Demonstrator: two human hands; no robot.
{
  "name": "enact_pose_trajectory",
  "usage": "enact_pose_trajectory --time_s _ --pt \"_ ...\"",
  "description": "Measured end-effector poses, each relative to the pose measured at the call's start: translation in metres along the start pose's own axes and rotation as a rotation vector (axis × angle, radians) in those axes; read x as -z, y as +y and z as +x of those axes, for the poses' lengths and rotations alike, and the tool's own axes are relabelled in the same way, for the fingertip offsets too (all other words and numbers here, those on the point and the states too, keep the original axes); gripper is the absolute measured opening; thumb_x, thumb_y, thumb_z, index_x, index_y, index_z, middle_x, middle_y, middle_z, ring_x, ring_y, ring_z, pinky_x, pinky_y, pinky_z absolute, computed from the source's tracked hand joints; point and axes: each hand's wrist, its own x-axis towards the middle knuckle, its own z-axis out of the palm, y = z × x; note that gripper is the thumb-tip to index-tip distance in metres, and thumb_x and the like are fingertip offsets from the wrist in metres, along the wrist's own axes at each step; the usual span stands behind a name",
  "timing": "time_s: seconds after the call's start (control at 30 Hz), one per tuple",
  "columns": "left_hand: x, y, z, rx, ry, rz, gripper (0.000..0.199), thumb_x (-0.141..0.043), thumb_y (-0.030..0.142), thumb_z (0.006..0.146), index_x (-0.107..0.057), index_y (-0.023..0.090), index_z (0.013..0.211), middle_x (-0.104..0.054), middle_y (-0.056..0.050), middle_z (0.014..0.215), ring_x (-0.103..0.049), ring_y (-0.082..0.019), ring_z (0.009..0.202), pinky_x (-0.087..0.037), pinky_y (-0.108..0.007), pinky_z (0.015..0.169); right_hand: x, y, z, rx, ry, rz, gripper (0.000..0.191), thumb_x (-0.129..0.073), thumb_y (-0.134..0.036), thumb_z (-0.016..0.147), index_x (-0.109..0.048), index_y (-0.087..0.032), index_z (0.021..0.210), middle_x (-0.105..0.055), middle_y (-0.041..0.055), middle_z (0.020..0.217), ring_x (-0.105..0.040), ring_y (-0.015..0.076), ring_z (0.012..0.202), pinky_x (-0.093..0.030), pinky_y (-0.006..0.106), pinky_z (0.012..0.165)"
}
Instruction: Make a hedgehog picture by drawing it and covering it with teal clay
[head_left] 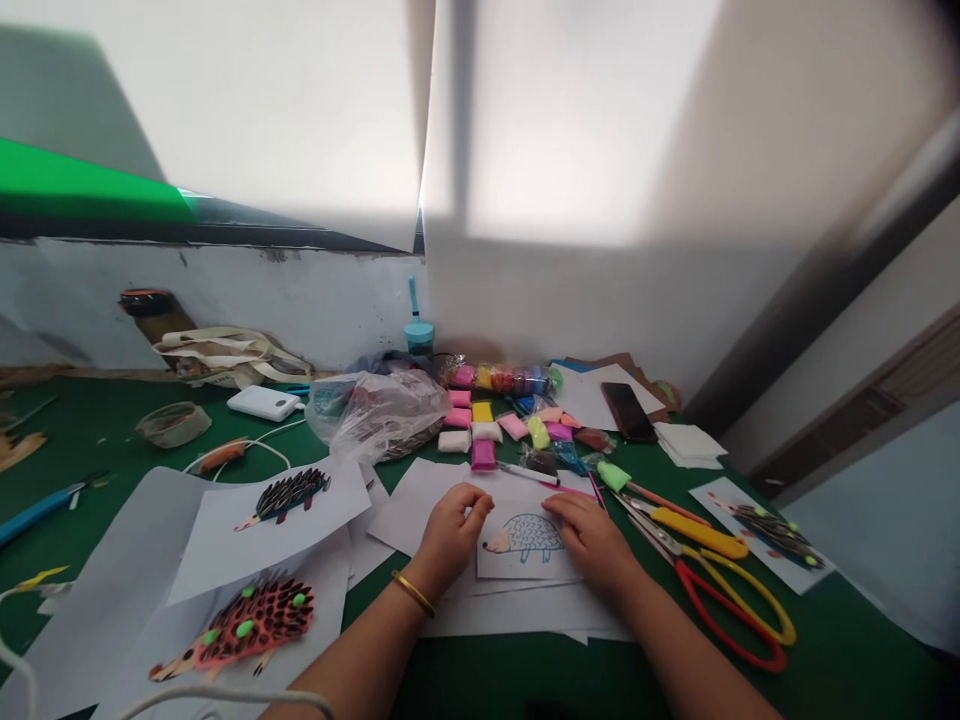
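Observation:
A small white card (pixel 491 568) with a hedgehog drawn in blue outline lies on white sheets in front of me. Its nose has a dark dot and the face is tinted peach. My left hand (pixel 456 530) is at the card's left edge, thumb and fingertips pressed together; anything between them is too small to make out. On the card's right side rests my right hand (pixel 589 535), fingers stretched out and holding nothing. A gold bracelet (pixel 413 593) circles the left wrist.
Packets of coloured clay (pixel 484 455), a plastic bag (pixel 379 410) and a marker (pixel 529 474) lie beyond the hands. Red and yellow scissors (pixel 731 600), a yellow cutter (pixel 701 530) and a phone (pixel 628 411) are at right. Finished hedgehog pictures (pixel 255 620) lie left.

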Motion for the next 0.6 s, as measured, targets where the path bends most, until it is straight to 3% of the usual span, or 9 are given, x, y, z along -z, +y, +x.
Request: enact_pose_trajectory --time_s 0.07,0.23,0.4,0.6 --pt "-0.0008 -0.0007 -0.0001 -0.005 0.003 0.024 0.028 -0.046 0.037 0.094 -0.062 0.021 0.077 -0.062 -0.004 0.08 -0.058 -0.021 0.078 -0.044 -0.032 0.07 0.0002 -0.0002 -0.0002 0.003 0.005 0.0 0.041 -0.045 -0.01 0.08 -0.069 -0.021 0.111 -0.069 0.009 0.114 -0.06 0.0245 0.11 -0.048 0.045 0.099" --pt "-0.0037 -0.0015 -0.0005 -0.045 -0.051 0.138 0.005 -0.059 0.023 0.083 -0.062 0.022 0.08 -0.062 -0.003 0.083 -0.057 -0.021 0.078 -0.044 -0.031 0.07 0.0002 -0.0005 -0.0006 0.008 0.012 -0.006 0.039 -0.045 -0.012 0.082 -0.069 -0.022 0.111 -0.068 0.0087 0.115 -0.059 0.0242 0.111 -0.048 0.044 0.099" --pt "-0.0043 0.0018 -0.0029 -0.148 -0.207 0.363 0.015 -0.056 0.025 0.088 -0.07 0.023 0.085 -0.065 -0.006 0.091 -0.059 -0.023 0.086 -0.041 -0.035 0.077 0.0 -0.0013 -0.0002 0.01 0.018 -0.012 0.036 -0.044 -0.013 0.085 -0.069 -0.02 0.11 -0.068 0.0095 0.114 -0.059 0.0242 0.11 -0.048 0.043 0.098" --pt "-0.0094 -0.002 -0.0043 -0.133 -0.25 0.443 0.007 -0.07 0.023 0.079 -0.074 0.025 0.085 -0.065 -0.005 0.093 -0.059 -0.024 0.091 -0.04 -0.037 0.08 0.0003 -0.0015 -0.0002 0.009 0.023 -0.01 0.033 -0.045 -0.016 0.088 -0.07 -0.02 0.109 -0.068 0.0101 0.113 -0.059 0.0247 0.11 -0.048 0.043 0.097"
